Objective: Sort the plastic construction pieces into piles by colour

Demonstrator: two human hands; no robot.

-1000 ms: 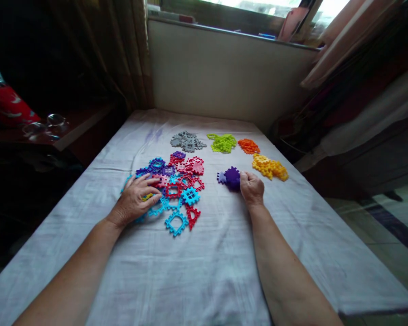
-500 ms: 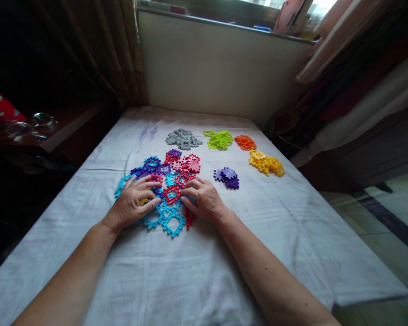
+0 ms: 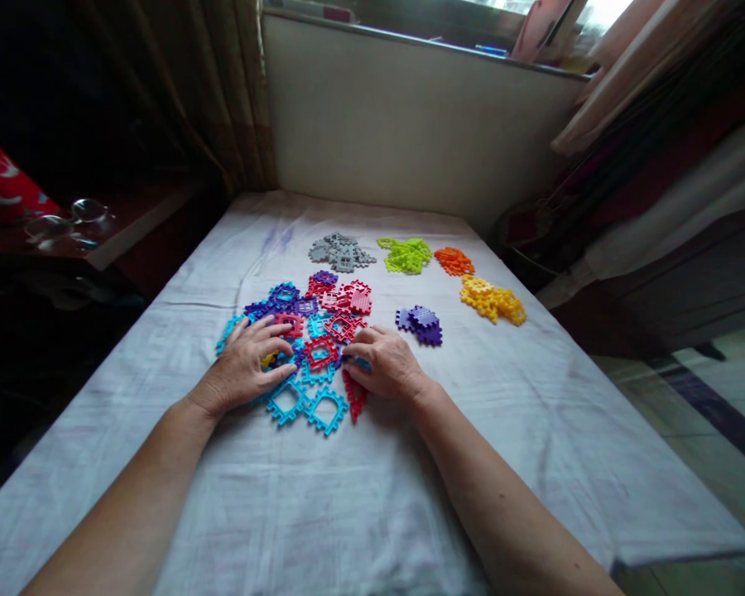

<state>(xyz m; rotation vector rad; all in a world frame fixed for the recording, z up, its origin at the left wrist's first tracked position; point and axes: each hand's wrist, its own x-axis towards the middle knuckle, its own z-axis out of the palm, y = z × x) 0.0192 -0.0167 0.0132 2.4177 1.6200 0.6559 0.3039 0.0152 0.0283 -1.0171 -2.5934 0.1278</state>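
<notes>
A mixed pile of toothed plastic building tiles, mostly light blue, red and purple, lies on the cloth-covered table (image 3: 273, 497). My left hand (image 3: 248, 360) rests over its left side with fingers spread, and a yellow tile (image 3: 269, 359) peeks out beneath them. At the pile's right edge, my right hand (image 3: 385, 362) has its fingers curled around a purple tile (image 3: 341, 357), mostly hidden by the fingers. Between the hands lie a red square tile frame (image 3: 320, 340) and light blue frames (image 3: 326, 396). A red tile (image 3: 355, 399) sits below my right hand.
Sorted heaps stand farther back: grey tiles (image 3: 341, 253), lime green tiles (image 3: 406, 255), orange tiles (image 3: 454, 261), yellow tiles (image 3: 493, 300) and a small purple heap (image 3: 420, 323). Eyeglasses (image 3: 68, 222) lie on a dark side surface at left. A wall (image 3: 372, 116) closes off the far end.
The view has shifted slightly, moving the scene to the right. My right hand has drawn a little away from the red frame, and a bit of purple now shows at its fingertips. The left hand stays over the pile.
</notes>
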